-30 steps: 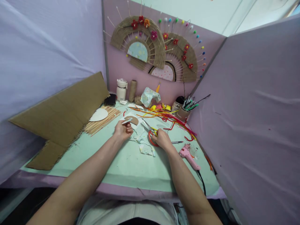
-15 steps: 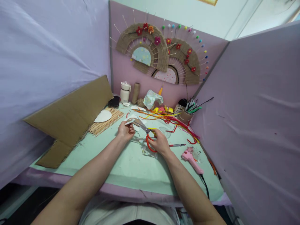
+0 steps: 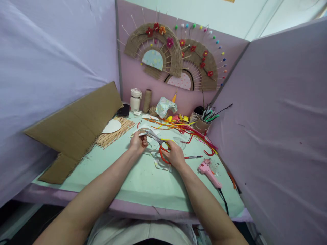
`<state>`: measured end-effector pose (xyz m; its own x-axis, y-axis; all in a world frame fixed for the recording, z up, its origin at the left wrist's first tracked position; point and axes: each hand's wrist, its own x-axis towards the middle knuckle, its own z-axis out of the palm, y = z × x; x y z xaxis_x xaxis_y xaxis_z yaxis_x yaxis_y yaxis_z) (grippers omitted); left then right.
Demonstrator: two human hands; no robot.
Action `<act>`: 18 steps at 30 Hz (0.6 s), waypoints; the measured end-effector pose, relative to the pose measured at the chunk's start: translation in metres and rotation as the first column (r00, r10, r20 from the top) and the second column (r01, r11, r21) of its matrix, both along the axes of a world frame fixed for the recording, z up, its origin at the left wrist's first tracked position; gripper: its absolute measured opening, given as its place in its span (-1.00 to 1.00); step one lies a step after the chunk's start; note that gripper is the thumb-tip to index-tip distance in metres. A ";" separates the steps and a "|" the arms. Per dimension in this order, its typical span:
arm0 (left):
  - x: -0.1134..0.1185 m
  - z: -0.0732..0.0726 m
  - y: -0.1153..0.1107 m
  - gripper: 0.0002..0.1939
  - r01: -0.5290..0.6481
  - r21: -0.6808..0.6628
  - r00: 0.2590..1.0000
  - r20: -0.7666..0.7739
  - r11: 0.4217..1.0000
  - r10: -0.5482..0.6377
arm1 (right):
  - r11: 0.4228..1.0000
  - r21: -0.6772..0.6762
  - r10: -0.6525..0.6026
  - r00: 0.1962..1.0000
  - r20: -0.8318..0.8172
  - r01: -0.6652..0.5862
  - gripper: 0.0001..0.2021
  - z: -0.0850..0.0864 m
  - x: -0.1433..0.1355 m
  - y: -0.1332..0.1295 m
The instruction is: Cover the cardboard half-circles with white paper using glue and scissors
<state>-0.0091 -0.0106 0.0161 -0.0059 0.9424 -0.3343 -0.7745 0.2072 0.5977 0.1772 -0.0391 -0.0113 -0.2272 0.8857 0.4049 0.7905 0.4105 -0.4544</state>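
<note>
My right hand (image 3: 174,153) is closed round the red handles of a pair of scissors (image 3: 155,136), whose blades point up and left. Pinched in my left hand (image 3: 138,142) is a small white piece (image 3: 142,134), perhaps paper or card; its full shape is hidden by my fingers. The scissor tips meet the edge of that piece. Below the scissors lies a scrap of patterned fabric (image 3: 162,164) on the pale green tabletop (image 3: 143,190).
Cardboard (image 3: 76,119) leans at the left, beside thin wooden sticks (image 3: 114,132) and a white disc (image 3: 111,126). A pink glue gun (image 3: 209,174) and a pen (image 3: 193,157) lie right. Behind are coloured pipe cleaners (image 3: 189,129), a white bottle (image 3: 135,99) and a pen holder (image 3: 203,125).
My left hand has turned the white piece slightly, and the scissor blades look a little closer together. The whole view has shifted slightly; the things on the table lie as before.
</note>
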 end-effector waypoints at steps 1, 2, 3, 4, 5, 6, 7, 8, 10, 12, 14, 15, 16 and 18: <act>0.000 0.000 0.000 -0.95 0.005 -0.001 1.000 0.000 1.000 -0.005 | 1.000 0.003 -0.003 1.000 -0.001 0.003 -0.60 0.000 0.000 0.000; 0.000 -0.001 0.000 -0.94 0.010 -0.002 1.000 0.002 1.000 -0.010 | 1.000 0.006 -0.006 1.000 -0.003 0.006 -0.61 0.000 0.000 0.000; 0.000 -0.001 0.000 -0.93 0.015 -0.004 1.000 0.005 1.000 -0.015 | 1.000 0.010 -0.010 1.000 -0.003 0.010 -0.61 0.000 0.000 0.000; 0.000 -0.002 0.000 -0.92 0.022 -0.006 1.000 0.009 1.000 -0.022 | 1.000 0.014 -0.014 1.000 -0.002 0.014 -0.61 0.000 -0.001 -0.001; 0.000 -0.002 0.000 -0.91 0.030 -0.007 0.999 0.013 1.000 -0.030 | 1.000 0.019 -0.017 1.000 0.001 0.017 -0.61 0.000 -0.001 -0.001; 0.000 -0.003 0.000 -0.91 0.038 -0.009 0.999 0.018 0.999 -0.038 | 1.000 0.023 -0.019 1.000 0.003 0.019 -0.61 0.000 -0.001 -0.001; 0.000 -0.003 0.000 -0.90 0.047 -0.010 0.999 0.022 0.999 -0.047 | 0.999 0.028 -0.020 1.000 0.005 0.020 -0.62 0.000 -0.001 -0.001; 0.000 -0.004 0.000 -0.90 0.055 -0.011 0.998 0.025 0.998 -0.055 | 0.999 0.033 -0.018 1.000 0.006 0.018 -0.62 0.000 -0.001 -0.001; 0.000 -0.004 0.000 -0.90 0.067 -0.014 0.997 0.029 0.998 -0.067 | 0.999 0.043 -0.013 1.000 0.006 0.013 -0.62 -0.001 -0.001 -0.001; 0.000 -0.004 0.000 -0.90 0.069 -0.016 0.997 0.027 0.997 -0.068 | 0.999 0.050 -0.009 1.000 0.005 0.009 -0.62 -0.001 -0.001 -0.001; -0.001 -0.003 0.000 -0.92 0.064 -0.018 0.998 0.020 0.998 -0.063 | 0.999 0.052 -0.012 1.000 0.003 0.012 -0.63 -0.001 -0.001 -0.001; -0.001 -0.003 0.001 -0.93 0.061 -0.018 0.998 0.016 0.998 -0.061 | 0.999 0.050 -0.014 1.000 0.004 0.014 -0.64 -0.001 -0.001 -0.001; -0.001 -0.003 0.001 -0.94 0.058 -0.018 0.998 0.011 0.998 -0.058 | 0.999 0.047 -0.015 1.000 0.006 0.015 -0.64 -0.001 -0.001 -0.001; -0.001 -0.002 0.000 -0.95 0.053 -0.019 0.999 0.000 0.998 -0.053 | 0.999 0.038 -0.014 1.000 0.013 0.013 -0.65 -0.001 -0.001 -0.002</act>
<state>-0.0096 -0.0102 0.0141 0.0437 0.9351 -0.3517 -0.7618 0.2590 0.5939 0.1764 -0.0406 -0.0122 -0.2208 0.8729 0.4352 0.8017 0.4165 -0.4287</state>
